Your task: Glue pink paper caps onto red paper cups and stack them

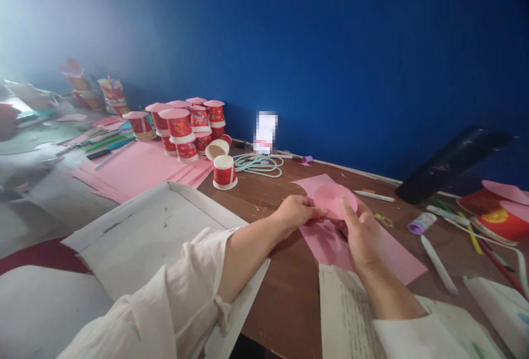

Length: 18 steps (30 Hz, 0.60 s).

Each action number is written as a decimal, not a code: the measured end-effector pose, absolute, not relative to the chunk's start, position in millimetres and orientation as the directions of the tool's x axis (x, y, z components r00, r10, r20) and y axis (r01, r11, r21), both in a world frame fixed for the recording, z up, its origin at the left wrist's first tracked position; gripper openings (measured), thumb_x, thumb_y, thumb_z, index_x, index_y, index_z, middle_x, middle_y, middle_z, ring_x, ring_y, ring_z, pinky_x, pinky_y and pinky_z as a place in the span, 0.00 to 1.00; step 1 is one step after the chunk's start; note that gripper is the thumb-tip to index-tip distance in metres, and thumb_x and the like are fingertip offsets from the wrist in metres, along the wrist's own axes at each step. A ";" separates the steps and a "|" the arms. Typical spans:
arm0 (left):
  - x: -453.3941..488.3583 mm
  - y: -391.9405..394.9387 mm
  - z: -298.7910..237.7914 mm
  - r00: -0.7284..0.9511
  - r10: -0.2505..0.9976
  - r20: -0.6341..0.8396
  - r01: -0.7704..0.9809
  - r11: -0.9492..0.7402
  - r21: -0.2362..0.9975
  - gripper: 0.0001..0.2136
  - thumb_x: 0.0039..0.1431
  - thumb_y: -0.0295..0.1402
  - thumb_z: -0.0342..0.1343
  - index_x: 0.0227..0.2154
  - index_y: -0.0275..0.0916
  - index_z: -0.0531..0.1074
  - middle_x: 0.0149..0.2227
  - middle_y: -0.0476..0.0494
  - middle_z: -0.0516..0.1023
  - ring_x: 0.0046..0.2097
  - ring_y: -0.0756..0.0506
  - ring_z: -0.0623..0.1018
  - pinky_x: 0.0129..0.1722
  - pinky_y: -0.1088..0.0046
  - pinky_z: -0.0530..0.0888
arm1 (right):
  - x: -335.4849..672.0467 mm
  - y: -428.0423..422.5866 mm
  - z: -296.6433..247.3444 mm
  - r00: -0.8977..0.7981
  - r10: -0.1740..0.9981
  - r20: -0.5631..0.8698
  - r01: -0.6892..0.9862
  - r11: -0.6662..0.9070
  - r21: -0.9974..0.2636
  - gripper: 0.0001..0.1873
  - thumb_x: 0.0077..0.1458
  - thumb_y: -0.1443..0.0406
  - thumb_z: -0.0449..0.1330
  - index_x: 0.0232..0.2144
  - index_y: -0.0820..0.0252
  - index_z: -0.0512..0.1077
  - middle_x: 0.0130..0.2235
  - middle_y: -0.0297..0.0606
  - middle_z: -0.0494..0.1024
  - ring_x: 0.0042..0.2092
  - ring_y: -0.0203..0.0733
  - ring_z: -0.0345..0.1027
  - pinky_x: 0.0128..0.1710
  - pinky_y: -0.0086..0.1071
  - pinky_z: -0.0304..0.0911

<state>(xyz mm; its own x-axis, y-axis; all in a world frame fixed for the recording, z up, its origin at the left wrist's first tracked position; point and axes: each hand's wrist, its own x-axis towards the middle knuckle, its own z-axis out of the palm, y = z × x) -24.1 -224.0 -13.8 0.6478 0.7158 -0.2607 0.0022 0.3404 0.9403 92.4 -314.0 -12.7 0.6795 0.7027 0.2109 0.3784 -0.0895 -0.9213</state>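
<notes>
A round piece of pink paper [335, 200] is held up between both hands. My left hand [298, 213] pinches its left edge with closed fingers. On the right side, my right hand [362, 232] grips it, the thumb lying on top of the paper. Below them a pink paper sheet [397, 254] lies on the brown table, partly covered by my hands. A printed page [341, 309] sticks out beneath that sheet, near my right forearm. Whether anything else is tucked under my right palm is hidden.
Red paper cups [180, 126] with pink paper tops stand stacked at the back left. One upturned cup [225, 173] stands beside a coiled pale cable [260, 165]. White board [165, 232] lies left, pink sheets [144, 166] behind it. A black cylinder [450, 166] and a white pen [438, 265] are right.
</notes>
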 end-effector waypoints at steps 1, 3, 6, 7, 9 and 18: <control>-23.9 -223.7 -13.2 0.640 0.722 -0.264 -0.014 0.355 0.935 0.17 0.35 0.40 0.72 0.20 0.34 0.72 0.23 0.46 0.76 0.26 0.52 0.74 0.33 0.74 0.71 | 92.5 -313.2 -14.5 0.687 0.705 0.177 0.344 -0.102 -0.933 0.24 0.52 0.46 0.59 0.42 0.56 0.75 0.34 0.40 0.79 0.38 0.52 0.74 0.36 0.40 0.68; -24.1 -223.7 -11.0 0.631 0.733 -0.252 -0.058 0.368 0.928 0.17 0.35 0.39 0.72 0.21 0.33 0.72 0.25 0.44 0.78 0.28 0.52 0.75 0.34 0.74 0.72 | 92.6 -312.0 -17.7 0.696 0.703 0.145 0.313 -0.115 -0.943 0.24 0.48 0.46 0.62 0.40 0.57 0.75 0.32 0.39 0.78 0.36 0.50 0.74 0.34 0.39 0.68; -24.7 -224.8 -6.9 0.625 0.744 -0.234 -0.106 0.379 0.919 0.14 0.39 0.36 0.71 0.21 0.33 0.73 0.27 0.43 0.78 0.28 0.52 0.75 0.35 0.73 0.74 | 91.6 -312.2 -19.0 0.684 0.707 0.180 0.330 -0.079 -0.941 0.24 0.47 0.49 0.65 0.42 0.58 0.74 0.37 0.40 0.79 0.39 0.50 0.73 0.37 0.39 0.68; -24.7 -225.3 -5.8 0.621 0.748 -0.237 -0.108 0.380 0.919 0.13 0.41 0.35 0.71 0.21 0.33 0.72 0.26 0.43 0.78 0.28 0.52 0.75 0.36 0.73 0.74 | 90.7 -312.8 -18.1 0.671 0.716 0.191 0.345 -0.073 -0.936 0.24 0.48 0.50 0.65 0.42 0.58 0.74 0.38 0.40 0.79 0.40 0.50 0.73 0.38 0.39 0.67; -24.0 -226.2 -4.7 0.606 0.757 -0.245 -0.104 0.382 0.918 0.12 0.43 0.32 0.70 0.20 0.33 0.71 0.23 0.45 0.76 0.27 0.52 0.75 0.36 0.72 0.74 | 88.4 -314.6 -15.1 0.642 0.740 0.203 0.380 -0.076 -0.922 0.22 0.49 0.52 0.65 0.43 0.58 0.74 0.39 0.41 0.79 0.40 0.49 0.73 0.39 0.39 0.67; -23.1 -221.9 -12.8 0.522 0.846 -0.111 -0.032 0.150 0.988 0.09 0.47 0.34 0.66 0.23 0.35 0.72 0.22 0.49 0.74 0.27 0.52 0.74 0.32 0.76 0.71 | 85.7 -314.8 -17.9 0.558 0.816 0.149 0.193 0.047 -0.980 0.20 0.49 0.54 0.67 0.40 0.58 0.70 0.37 0.37 0.78 0.39 0.42 0.72 0.38 0.32 0.68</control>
